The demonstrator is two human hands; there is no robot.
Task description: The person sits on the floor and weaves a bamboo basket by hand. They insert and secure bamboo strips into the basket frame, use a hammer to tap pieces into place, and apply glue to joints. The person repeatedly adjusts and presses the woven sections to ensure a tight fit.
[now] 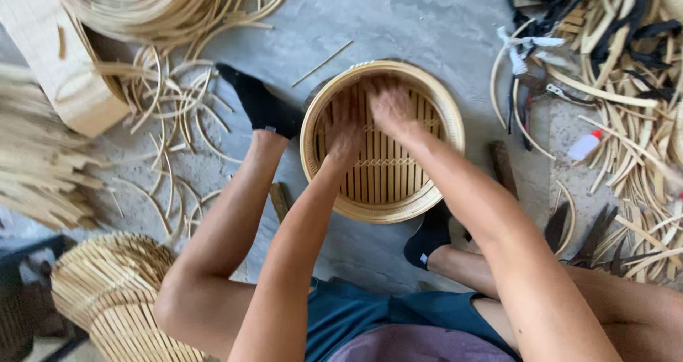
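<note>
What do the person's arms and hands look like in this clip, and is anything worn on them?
Both arms are bare along all that shows, with no sleeves in view. The left hand and right hand show no gloves, rings, watch or bands, though both are motion-blurred, so small details cannot be told.

Coils of split bamboo strips (pixel 160 6) lie heaped on a grey concrete floor (pixel 427 20), with loose curved offcuts (pixel 171 120) scattered just beside them. A stack of round slatted bamboo mats (pixel 114 291) sits at lower left, near a bundle of straight slats (pixel 39 170). At right, a small white bottle with a red cap (pixel 585 146) rests among tangled strips and dark scraps (pixel 626 56).
</note>
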